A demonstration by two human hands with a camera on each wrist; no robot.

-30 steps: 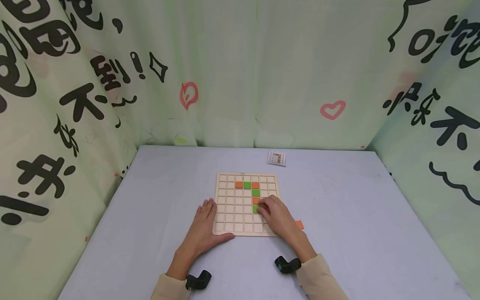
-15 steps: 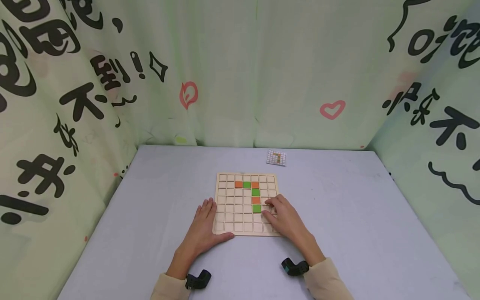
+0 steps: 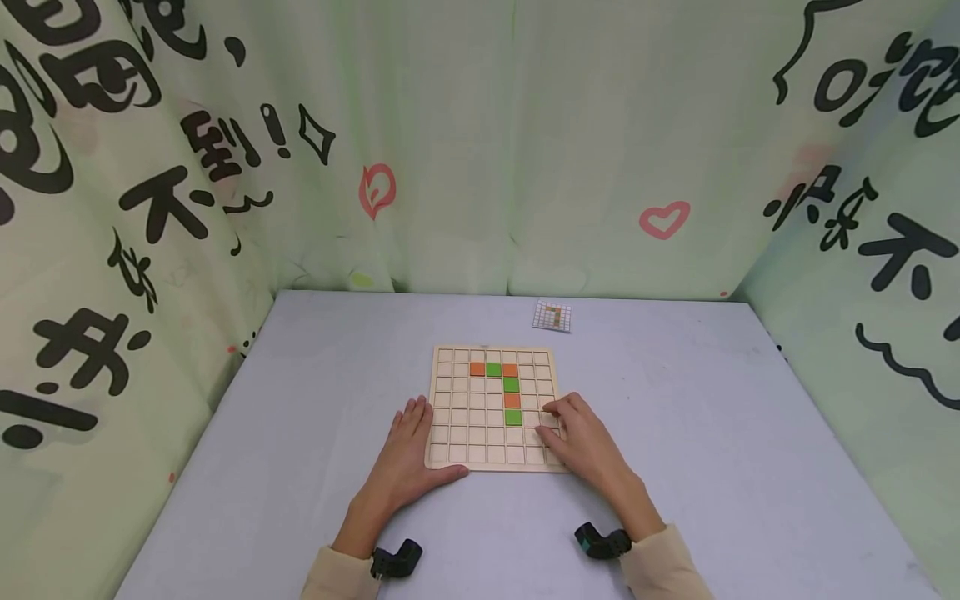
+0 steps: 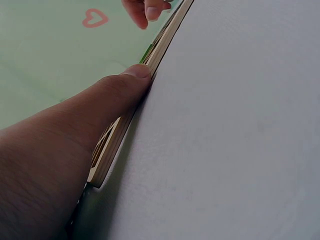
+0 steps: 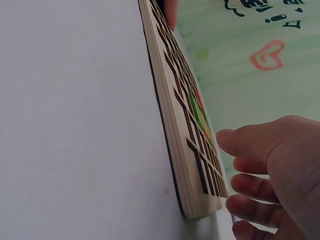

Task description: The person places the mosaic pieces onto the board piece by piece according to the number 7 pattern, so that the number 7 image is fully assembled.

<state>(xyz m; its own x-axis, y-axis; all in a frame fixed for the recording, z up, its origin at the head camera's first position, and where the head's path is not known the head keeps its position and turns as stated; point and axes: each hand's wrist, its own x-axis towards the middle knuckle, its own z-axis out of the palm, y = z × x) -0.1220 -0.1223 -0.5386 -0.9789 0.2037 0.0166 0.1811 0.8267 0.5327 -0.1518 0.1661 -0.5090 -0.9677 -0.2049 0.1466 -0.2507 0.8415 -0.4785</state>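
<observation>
A wooden grid board lies on the table. Orange and green square tiles, such as the green tile, form a bent line in its cells: a short row, then a column downward. My left hand rests at the board's left side, fingers straight along the edge, thumb on the front edge; the left wrist view shows the thumb on the rim. Over the board's right side hovers my right hand, its fingers loosely bent and apart from the thumb. Nothing shows between them in the right wrist view.
A small card with a printed grid and a similar bent figure lies behind the board. The white table is enclosed by a light green curtain. Black cameras sit on both wrists.
My right hand has drawn back to the right from the lowest green tile, uncovering the whole tile. The orange tile beside the right wrist is now hidden from view. My left hand stays put.
</observation>
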